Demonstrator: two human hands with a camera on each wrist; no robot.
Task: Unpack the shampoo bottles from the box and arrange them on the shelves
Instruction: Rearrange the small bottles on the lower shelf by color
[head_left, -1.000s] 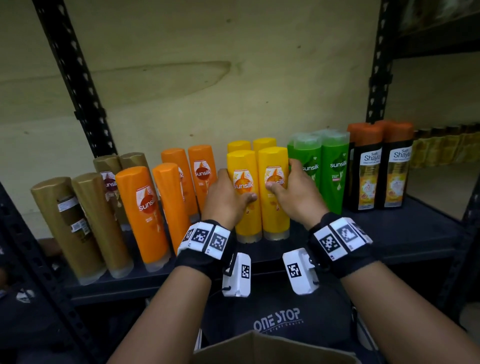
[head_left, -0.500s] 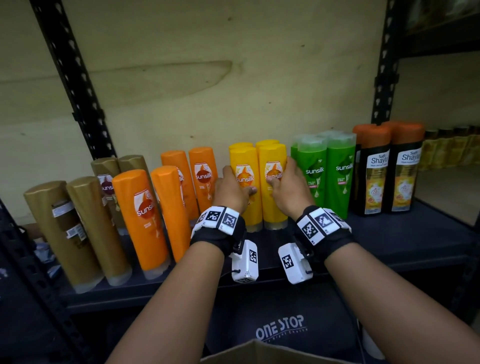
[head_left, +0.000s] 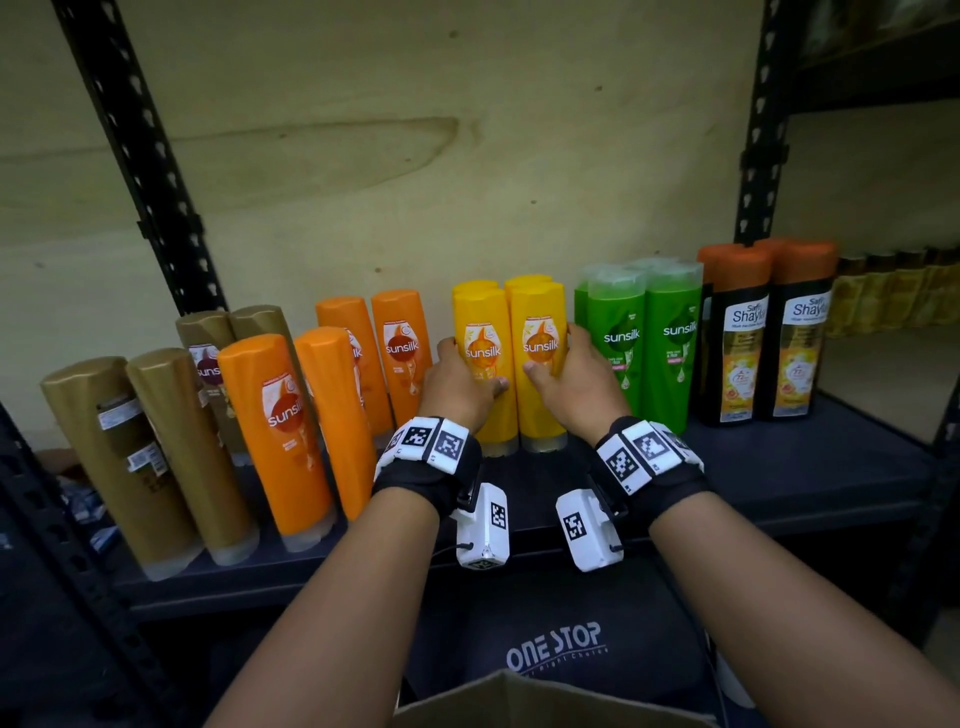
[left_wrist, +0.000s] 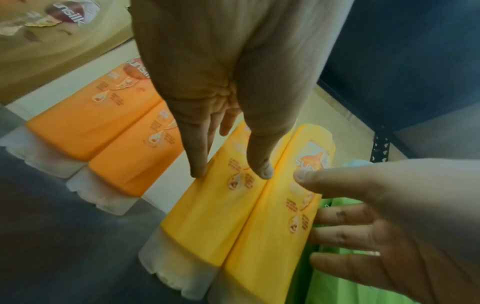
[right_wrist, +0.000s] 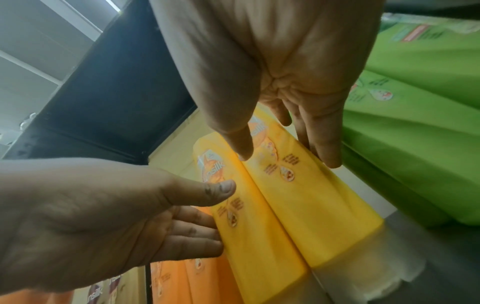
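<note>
Two yellow Sunsilk bottles stand cap-down, side by side, on the dark shelf (head_left: 779, 467), right in front of another yellow pair. My left hand (head_left: 460, 382) rests on the left yellow bottle (head_left: 483, 332), thumb on its front and straight fingers along its left side. On the right yellow bottle (head_left: 540, 322) my right hand (head_left: 571, 382) mirrors this, its fingers slipped between yellow and green. The left wrist view shows my left hand (left_wrist: 226, 92) with thumb and index tips on the left bottle (left_wrist: 215, 216). In the right wrist view my right hand (right_wrist: 275, 82) touches the right bottle (right_wrist: 311, 205).
Orange bottles (head_left: 275, 415) and gold bottles (head_left: 119, 452) stand to the left, green bottles (head_left: 644, 338) and black Shayla bottles (head_left: 769, 332) to the right. Black uprights (head_left: 156, 182) frame the bay. A cardboard box edge (head_left: 519, 701) and a dark "ONE STOP" bag (head_left: 556, 649) lie below.
Both hands have slid the two front yellow bottles back toward the wall, close against the rear yellow pair. The fingers now lie straighter on the bottles.
</note>
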